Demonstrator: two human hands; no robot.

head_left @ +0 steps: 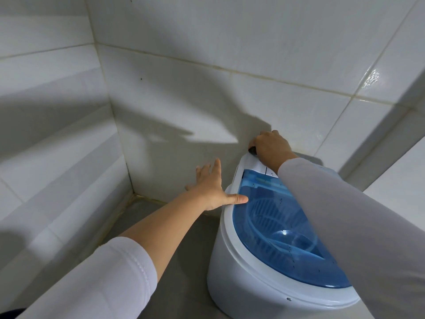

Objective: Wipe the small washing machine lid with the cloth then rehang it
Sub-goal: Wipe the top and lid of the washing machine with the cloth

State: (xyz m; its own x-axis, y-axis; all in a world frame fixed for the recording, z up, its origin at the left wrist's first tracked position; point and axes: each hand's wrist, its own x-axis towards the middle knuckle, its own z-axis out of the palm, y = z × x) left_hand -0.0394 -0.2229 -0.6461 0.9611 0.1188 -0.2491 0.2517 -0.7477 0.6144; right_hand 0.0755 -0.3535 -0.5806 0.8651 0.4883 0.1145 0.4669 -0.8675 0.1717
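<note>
A small white washing machine [232, 261] stands on the floor against a tiled wall. Its translucent blue lid [282, 229] is down, with dark specks on it. My left hand [212, 187] is spread out at the machine's left rim, its thumb lying on the edge of the lid. My right hand [270, 146] reaches over the lid to the back panel, fingers curled round a dark knob [252, 150]. No cloth is in view.
White tiled walls [161, 77] meet in a corner at the left behind the machine. The grey floor [184, 238] runs along the machine's left side. A tiled ledge [379, 139] juts out at the right.
</note>
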